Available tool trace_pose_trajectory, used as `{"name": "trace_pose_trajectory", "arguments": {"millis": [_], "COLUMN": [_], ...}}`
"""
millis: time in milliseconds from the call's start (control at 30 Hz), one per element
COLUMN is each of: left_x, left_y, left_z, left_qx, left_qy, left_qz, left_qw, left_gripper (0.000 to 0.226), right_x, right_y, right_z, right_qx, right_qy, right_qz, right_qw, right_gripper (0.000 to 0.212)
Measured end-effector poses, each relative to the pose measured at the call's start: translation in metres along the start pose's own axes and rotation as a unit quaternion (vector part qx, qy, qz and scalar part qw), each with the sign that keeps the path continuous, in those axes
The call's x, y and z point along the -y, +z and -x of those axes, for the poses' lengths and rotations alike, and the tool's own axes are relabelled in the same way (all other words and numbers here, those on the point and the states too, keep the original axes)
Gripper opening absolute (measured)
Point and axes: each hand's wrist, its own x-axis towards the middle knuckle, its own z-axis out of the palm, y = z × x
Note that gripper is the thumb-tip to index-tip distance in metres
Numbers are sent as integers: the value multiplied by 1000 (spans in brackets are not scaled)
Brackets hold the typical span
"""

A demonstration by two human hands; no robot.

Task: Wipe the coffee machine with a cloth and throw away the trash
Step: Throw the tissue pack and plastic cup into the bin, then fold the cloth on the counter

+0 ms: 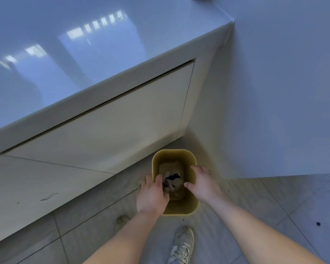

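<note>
**Both hands over the yellow bin**

A small yellow plastic bin with rounded corners (179, 211) stands on the grey tiled floor (255, 206), in the corner where a cream cabinet front (112, 130) meets a pale wall (284, 92). At the bottom of the bin lies the trash (172, 181): crumpled light paper with a dark blue scrap in it.

The left hand (152, 193) is over the bin's left rim, fingers straight and close together, holding nothing. The right hand (204, 183) is over the right rim, fingers spread and relaxed, thumb pointing inward above the opening, also holding nothing. From this high angle the hands seem to sit at the rim, but I cannot tell whether they actually touch it.

Above the cabinet runs a glossy white worktop (84, 44) with window reflections on it. A pale laced trainer (183, 244) stands on the tiles just before the bin.
</note>
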Motion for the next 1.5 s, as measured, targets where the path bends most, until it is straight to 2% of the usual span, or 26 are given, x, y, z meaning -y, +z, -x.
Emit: {"name": "trace_pose_trajectory", "arguments": {"millis": [267,600,867,1167,1333,1500], "left_x": [-10,-22,-25,-5,23,82], "left_y": [-42,-129,-247,-322,-354,-397], "left_z": [0,53,120,168,191,219], "left_qx": [-18,-21,-105,-187,-217,-265], "left_qy": [72,97,120,64,40,16], "left_qz": [-64,-79,-134,-118,-111,-118], "left_qw": [995,992,978,973,969,957], "left_gripper": [63,63,53,60,62,59], "right_x": [27,67,127,200,251,320], "right_y": [-32,-107,-197,-266,-274,-263], "right_z": [10,72,140,183,207,234], "right_qx": [-5,-15,-62,-104,-132,-140], "right_qy": [-46,-111,-180,-262,-299,-355], "right_qz": [15,75,69,89,69,68], "right_qw": [999,991,979,955,943,922], "right_gripper": [70,68,67,70,71,69]}}
